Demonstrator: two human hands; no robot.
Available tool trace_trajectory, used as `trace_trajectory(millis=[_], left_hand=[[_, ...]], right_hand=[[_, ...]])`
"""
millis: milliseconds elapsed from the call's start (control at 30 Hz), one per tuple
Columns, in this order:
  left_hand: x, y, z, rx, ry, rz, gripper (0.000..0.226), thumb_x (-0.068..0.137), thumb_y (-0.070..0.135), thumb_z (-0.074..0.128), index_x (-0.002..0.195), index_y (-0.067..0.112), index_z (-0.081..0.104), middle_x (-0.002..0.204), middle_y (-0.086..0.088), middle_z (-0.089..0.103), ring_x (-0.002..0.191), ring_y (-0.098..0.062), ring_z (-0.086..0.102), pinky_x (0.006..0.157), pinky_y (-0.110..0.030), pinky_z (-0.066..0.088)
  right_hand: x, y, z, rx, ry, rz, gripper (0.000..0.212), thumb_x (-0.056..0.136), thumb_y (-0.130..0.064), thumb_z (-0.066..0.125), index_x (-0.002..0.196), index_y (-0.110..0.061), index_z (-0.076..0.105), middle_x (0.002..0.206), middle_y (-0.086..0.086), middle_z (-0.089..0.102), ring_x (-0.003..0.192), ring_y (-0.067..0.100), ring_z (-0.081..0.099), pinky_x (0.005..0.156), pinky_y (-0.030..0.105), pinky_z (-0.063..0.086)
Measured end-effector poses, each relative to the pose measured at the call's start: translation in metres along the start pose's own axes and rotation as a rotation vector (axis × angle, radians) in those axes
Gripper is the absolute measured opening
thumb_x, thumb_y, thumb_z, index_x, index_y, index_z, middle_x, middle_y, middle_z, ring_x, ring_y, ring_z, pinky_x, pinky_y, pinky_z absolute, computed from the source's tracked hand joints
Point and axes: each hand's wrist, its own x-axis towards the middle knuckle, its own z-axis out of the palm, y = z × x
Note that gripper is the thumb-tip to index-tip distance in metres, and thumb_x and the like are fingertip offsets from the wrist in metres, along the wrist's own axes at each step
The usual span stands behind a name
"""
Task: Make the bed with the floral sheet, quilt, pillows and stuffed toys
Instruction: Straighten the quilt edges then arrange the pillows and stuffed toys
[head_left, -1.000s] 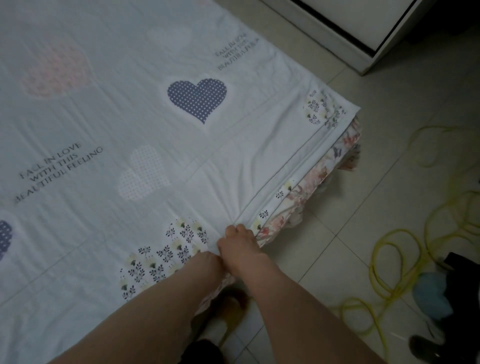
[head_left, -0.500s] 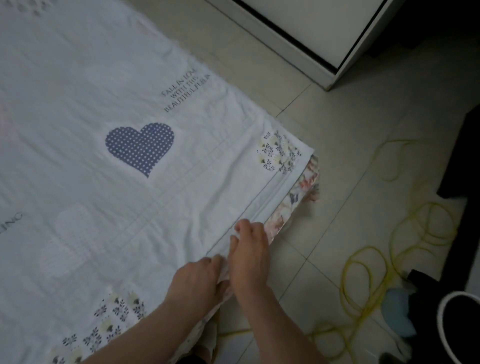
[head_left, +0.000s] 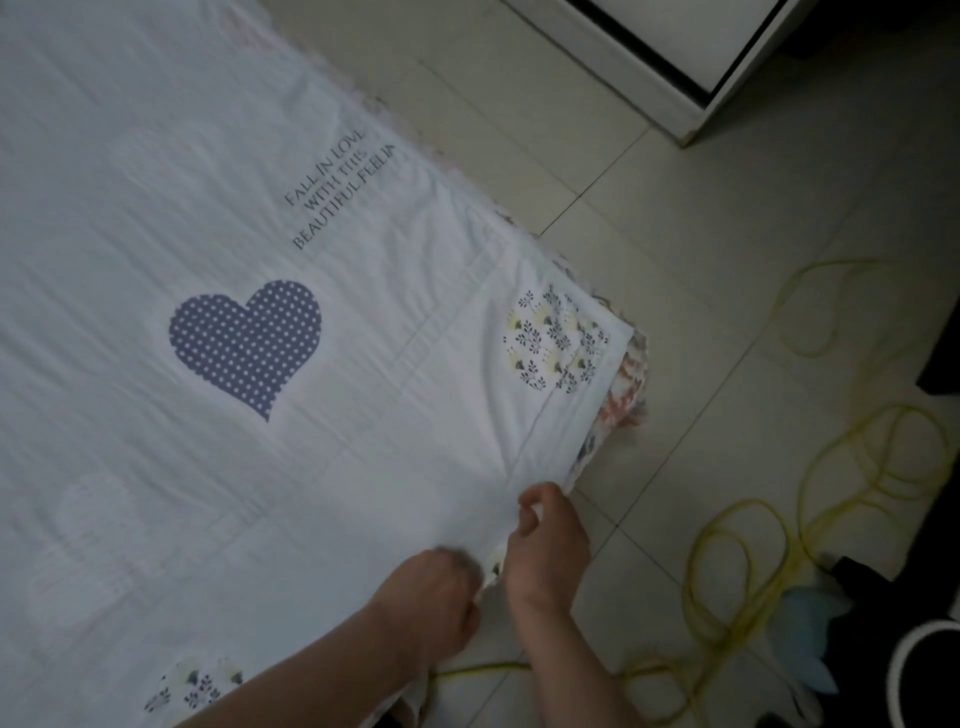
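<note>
Your 2 hands sit side by side at the near right edge of the quilt (head_left: 363, 415), which lies spread over the bed with the floral sheet (head_left: 626, 395) peeking out beneath its right side. That edge runs away from you, up and to the right, to the quilt's corner (head_left: 613, 338). The corner lies ahead of your right hand (head_left: 550, 551), which is the nearer one, so any pull or smoothing along the hem probably falls to it.

Its fingers (head_left: 535, 499) are curled in against the thumb, pinching a fold of the hem. Your left hand (head_left: 431, 597) rests knuckles-up on the same edge with its fingers tucked under. It is blurred, so you cannot tell whether it has cloth in its grip.

No pillows or stuffed toys are plainly in view. A pale blue thing (head_left: 810, 618) on the floor (head_left: 727, 260) at the lower right is too dim to identify. A yellow cord (head_left: 743, 504) loops near it. The bed's near end is cut off.
</note>
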Motion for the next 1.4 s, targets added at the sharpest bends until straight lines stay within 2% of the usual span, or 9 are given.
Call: trace_trajectory(millis=[200, 300, 433, 534, 734, 900, 1034, 1167, 1400], left_hand=[[0.041, -0.004, -0.039, -0.025, -0.395, 0.034, 0.029, 0.083, 0.031, 0.056, 0.093, 0.005, 0.066, 0.1, -0.018, 0.067, 0.094, -0.035, 0.063, 0.085, -0.035, 0.052], [0.068, 0.001, -0.076, -0.06, -0.39, -0.02, 0.038, 0.084, 0.045, 0.057, 0.096, 0.01, 0.066, 0.095, -0.013, 0.067, 0.089, -0.032, 0.064, 0.079, -0.037, 0.054], [0.108, 0.006, -0.116, 0.003, -0.086, -0.031, 0.038, 0.09, 0.049, 0.052, 0.097, 0.014, 0.065, 0.09, -0.009, 0.064, 0.084, -0.028, 0.063, 0.073, -0.035, 0.052], [0.132, 0.015, -0.13, 0.032, 0.007, -0.068, 0.044, 0.088, 0.056, 0.054, 0.099, 0.015, 0.064, 0.088, -0.007, 0.066, 0.082, -0.026, 0.064, 0.069, -0.033, 0.049], [0.157, 0.034, -0.128, 0.004, -0.079, -0.25, 0.034, 0.09, 0.04, 0.058, 0.102, 0.009, 0.066, 0.092, -0.007, 0.064, 0.085, -0.024, 0.063, 0.072, -0.033, 0.052], [0.171, 0.049, -0.119, -0.077, -0.079, -0.178, 0.028, 0.092, 0.033, 0.049, 0.089, 0.013, 0.068, 0.083, -0.007, 0.062, 0.074, -0.024, 0.059, 0.073, -0.035, 0.055], [0.181, 0.073, -0.112, -0.003, -0.09, -0.267, 0.026, 0.093, 0.039, 0.049, 0.097, 0.018, 0.064, 0.086, -0.005, 0.061, 0.074, -0.022, 0.057, 0.069, -0.033, 0.052], [0.188, 0.067, -0.133, 0.225, -0.019, -0.353, 0.041, 0.095, 0.055, 0.043, 0.075, 0.019, 0.047, 0.072, -0.001, 0.053, 0.064, -0.021, 0.049, 0.059, -0.03, 0.038], [0.194, 0.075, -0.126, 0.203, -0.163, -0.104, 0.028, 0.097, 0.032, 0.044, 0.098, 0.013, 0.065, 0.085, -0.004, 0.062, 0.074, -0.02, 0.055, 0.067, -0.032, 0.048]], right_hand=[[0.025, -0.023, -0.009, -0.232, -0.315, 0.039, 0.02, 0.084, 0.0, 0.051, 0.095, -0.017, 0.056, 0.102, 0.006, 0.061, 0.099, 0.029, 0.059, 0.073, 0.029, 0.037], [0.052, -0.041, -0.035, -0.489, -0.345, -0.079, 0.015, 0.093, -0.015, 0.052, 0.105, -0.022, 0.058, 0.115, 0.008, 0.049, 0.094, 0.027, 0.056, 0.072, 0.029, 0.043], [0.103, -0.063, -0.053, -0.343, -0.103, -0.176, 0.027, 0.093, -0.023, 0.061, 0.118, -0.019, 0.051, 0.124, 0.013, 0.044, 0.102, 0.027, 0.052, 0.069, 0.029, 0.042], [0.139, -0.074, -0.049, -0.195, -0.12, -0.103, 0.035, 0.094, -0.022, 0.061, 0.126, -0.018, 0.047, 0.129, 0.018, 0.044, 0.112, 0.035, 0.051, 0.08, 0.036, 0.044], [0.169, -0.076, -0.045, -0.031, -0.155, 0.042, 0.031, 0.096, -0.013, 0.057, 0.123, -0.02, 0.044, 0.126, 0.013, 0.055, 0.1, 0.028, 0.055, 0.068, 0.026, 0.039], [0.188, -0.069, -0.058, 0.026, -0.148, 0.044, 0.049, 0.093, -0.02, 0.064, 0.136, -0.019, 0.04, 0.14, 0.017, 0.042, 0.125, 0.036, 0.047, 0.098, 0.042, 0.042], [0.206, -0.058, -0.065, 0.083, -0.174, -0.012, 0.036, 0.094, -0.005, 0.057, 0.125, -0.022, 0.05, 0.123, 0.011, 0.061, 0.11, 0.031, 0.06, 0.082, 0.034, 0.048], [0.223, -0.036, -0.079, 0.03, -0.08, -0.035, 0.033, 0.091, 0.0, 0.056, 0.117, -0.019, 0.052, 0.116, 0.011, 0.065, 0.106, 0.031, 0.061, 0.076, 0.029, 0.043], [0.24, -0.036, -0.089, -0.149, -0.345, -0.164, 0.038, 0.091, -0.011, 0.062, 0.126, -0.017, 0.05, 0.122, 0.012, 0.055, 0.112, 0.032, 0.053, 0.088, 0.036, 0.045]])
